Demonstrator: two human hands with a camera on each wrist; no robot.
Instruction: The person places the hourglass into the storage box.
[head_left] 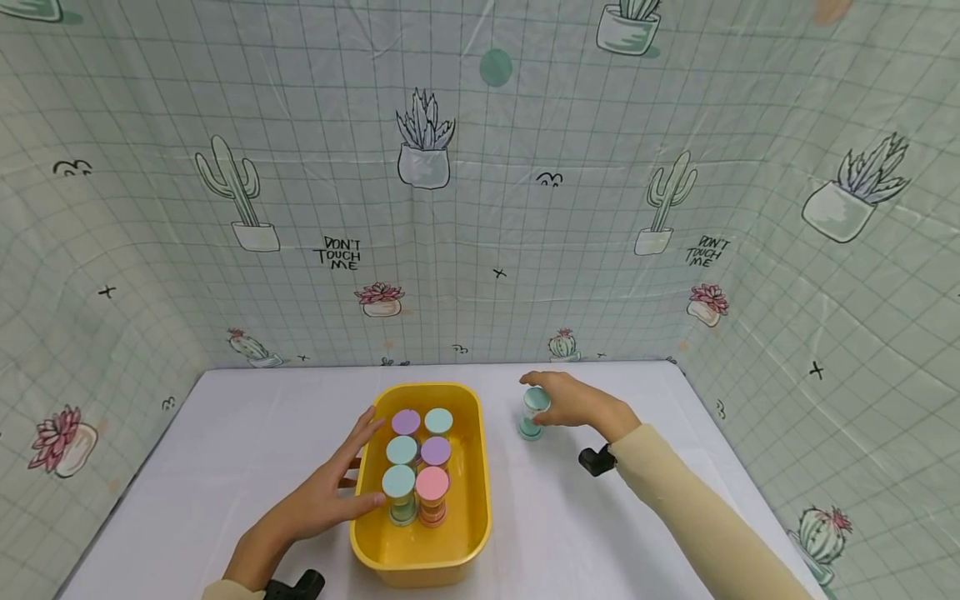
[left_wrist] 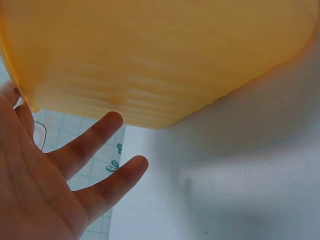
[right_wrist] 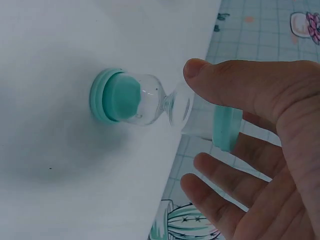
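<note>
A teal hourglass (head_left: 531, 432) (right_wrist: 121, 96) stands upright on the white table to the right of a yellow bin (head_left: 486, 500) (left_wrist: 150, 60). Around its upper half, my right hand (head_left: 573, 402) (right_wrist: 260, 140) has its thumb on one side and its fingers spread on the other; firm contact cannot be made out. Several hourglasses stand in the bin, with teal caps (head_left: 398, 482), purple caps (head_left: 436, 451) and a pink cap (head_left: 432, 483). My left hand (head_left: 324, 498) (left_wrist: 45, 180) lies spread at the bin's left side, thumb and a finger at the rim.
The white tabletop (head_left: 585, 533) extends on both sides of the bin. A grid-patterned cloth (head_left: 480, 217) printed with cacti walls in the back and both sides. Black straps (head_left: 597, 460) sit on both wrists.
</note>
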